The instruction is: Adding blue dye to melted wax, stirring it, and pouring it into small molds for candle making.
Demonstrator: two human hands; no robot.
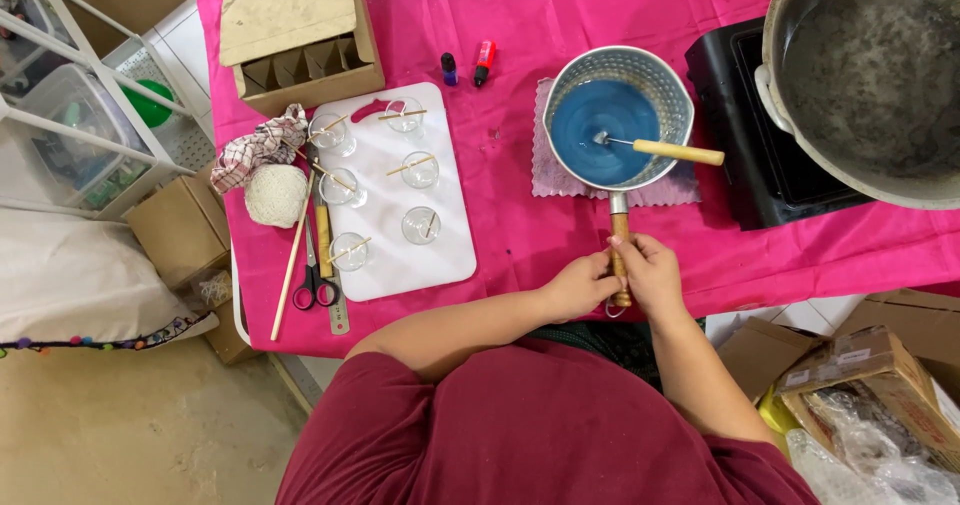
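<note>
Hands [618,280] gripping saucepan handle [620,235], blue liquid [605,130]

big grey pot [865,75]: the top and right picture edges cut it off.
pan handle [620,235]: its lower part is hidden under the left hand [578,287] and right hand [652,277].
cardboard box [870,375]: cut off at the right edge.
small bottles [466,65]: too small to tell what is in them.

My saucepan [620,115] sits on a cloth mat [560,180], stove [770,155] to its right, board of glasses [400,235] left.
</note>
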